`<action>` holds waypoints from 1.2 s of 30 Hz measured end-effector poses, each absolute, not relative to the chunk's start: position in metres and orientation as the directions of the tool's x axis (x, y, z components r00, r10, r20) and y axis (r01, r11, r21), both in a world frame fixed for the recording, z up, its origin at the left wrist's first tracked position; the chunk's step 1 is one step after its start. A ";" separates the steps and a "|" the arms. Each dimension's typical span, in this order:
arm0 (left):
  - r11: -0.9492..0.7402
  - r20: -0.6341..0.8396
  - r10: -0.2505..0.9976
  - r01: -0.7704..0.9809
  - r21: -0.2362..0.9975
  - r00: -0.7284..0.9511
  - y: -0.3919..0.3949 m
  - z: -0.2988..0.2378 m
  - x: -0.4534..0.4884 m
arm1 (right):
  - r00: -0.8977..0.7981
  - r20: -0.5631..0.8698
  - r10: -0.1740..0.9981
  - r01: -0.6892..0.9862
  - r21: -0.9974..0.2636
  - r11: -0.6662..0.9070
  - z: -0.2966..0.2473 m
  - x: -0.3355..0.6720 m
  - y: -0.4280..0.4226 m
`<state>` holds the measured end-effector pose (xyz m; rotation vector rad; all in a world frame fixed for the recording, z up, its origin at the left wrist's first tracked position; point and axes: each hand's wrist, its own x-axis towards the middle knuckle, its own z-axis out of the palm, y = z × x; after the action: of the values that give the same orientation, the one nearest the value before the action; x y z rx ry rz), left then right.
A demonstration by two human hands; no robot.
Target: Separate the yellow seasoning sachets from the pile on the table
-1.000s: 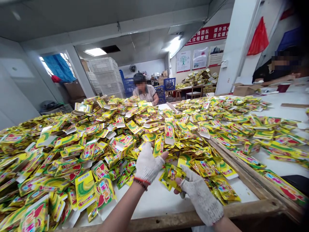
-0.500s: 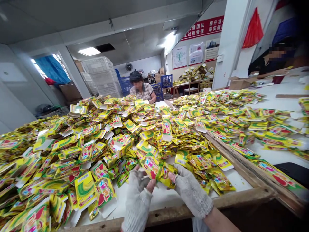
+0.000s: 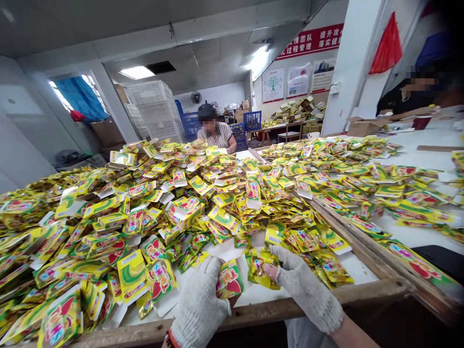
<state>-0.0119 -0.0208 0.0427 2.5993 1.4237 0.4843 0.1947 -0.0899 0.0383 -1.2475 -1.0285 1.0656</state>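
Yellow foil sachets (image 3: 181, 212) are heaped across a white-topped bench, with a wooden rail (image 3: 290, 304) along its near edge. The heap stops short of that rail, so a strip of bare surface is left within easy reach of both hands. Over this strip, a sachet with red print (image 3: 230, 279) is clasped by the left grip (image 3: 198, 304), its knitted glove closed around the packet's lower part. A crumpled bunch of sachets (image 3: 259, 269) is pinched by the right grip (image 3: 306, 290), with bare fingertips (image 3: 270, 271) showing past the end of a cut-off knitted glove and pressed against the bunch. Both packets are held low and close together, apparently so that each can be handled apart from the heap. Across the heap, a person in a striped top (image 3: 215, 137) is seated, and a person in dark clothing (image 3: 402, 99) is seen at the far right. Behind them, white stacked crates (image 3: 154, 111) stand against the wall.
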 end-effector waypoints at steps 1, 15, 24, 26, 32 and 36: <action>-0.551 0.215 0.834 0.788 0.276 0.508 -0.022 0.042 -0.012 | 0.194 0.009 0.981 0.018 -1.000 0.005 0.039 0.197 -0.091; -0.618 0.231 0.786 0.739 0.268 0.573 -0.031 0.037 0.004 | 0.044 0.180 0.983 0.695 -0.712 0.100 0.060 0.201 -0.076; -0.625 0.272 0.777 0.748 0.223 0.568 -0.021 0.035 0.007 | 0.049 0.143 0.989 0.649 -0.757 0.078 0.059 0.203 -0.073; -0.636 0.289 0.766 0.743 0.209 0.575 -0.020 0.035 0.006 | 0.089 0.035 0.995 0.519 -0.855 -0.016 0.058 0.202 -0.074; -0.642 0.250 0.766 0.720 0.265 0.592 -0.021 0.033 0.007 | 0.000 -0.077 0.997 0.336 -0.939 -0.073 0.054 0.192 -0.078; -0.601 0.240 0.798 0.759 0.252 0.553 -0.023 0.036 0.009 | -0.196 -0.098 0.976 0.071 -0.994 -0.086 0.059 0.191 -0.086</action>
<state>0.0091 -0.0229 0.0362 2.6620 1.3407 0.5042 0.1912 -0.0860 0.0589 -1.2232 -1.3592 1.3977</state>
